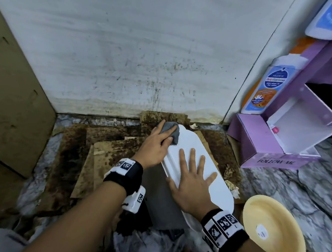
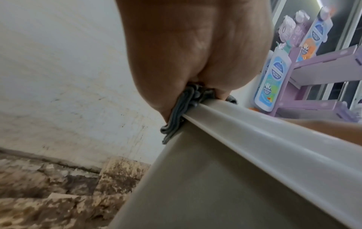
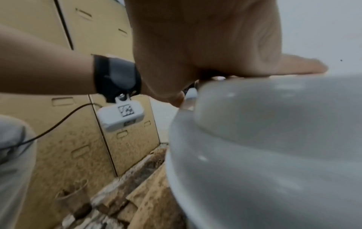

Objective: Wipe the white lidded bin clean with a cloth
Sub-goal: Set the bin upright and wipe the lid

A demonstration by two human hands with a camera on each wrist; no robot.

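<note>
Bin lid (image 1: 215, 183) carries your flat, spread right hand (image 1: 193, 181). Your left hand (image 1: 155, 148) presses the bunched grey cloth (image 1: 171, 132) onto its far end, fingers (image 1: 167, 140) curled on it.

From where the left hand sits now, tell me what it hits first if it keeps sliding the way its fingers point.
The left hand, pressing the grey cloth on the white bin lid's far end, would probably run off the lid and meet the stained white wall; the gap is unclear.

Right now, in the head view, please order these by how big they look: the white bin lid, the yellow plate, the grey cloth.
1. White bin lid, largest.
2. Yellow plate, though cut by the frame edge.
3. Grey cloth, smallest, partly hidden under the left hand.
</note>
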